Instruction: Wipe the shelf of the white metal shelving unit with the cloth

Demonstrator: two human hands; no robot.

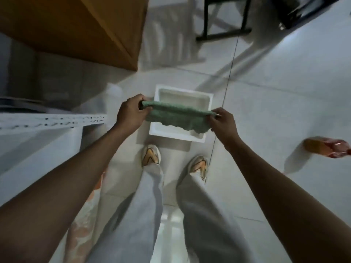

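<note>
A green cloth [176, 116] is stretched between both hands above a white tray on the floor. My left hand [131, 112] grips its left end and my right hand [224, 124] pinches its right end. The cloth hangs folded over, its lower edge loose. The white metal shelving unit [38, 130] stands at the left; its perforated rail [57, 120] and a white shelf surface below it show. Both hands are to the right of the shelf, apart from it.
A white square tray [205, 103] lies on the pale tiled floor just ahead of my feet. A brown cabinet [76, 25] fills the upper left. Black chair legs [224, 33] stand at the top. An orange and red packet [326, 149] lies at the right.
</note>
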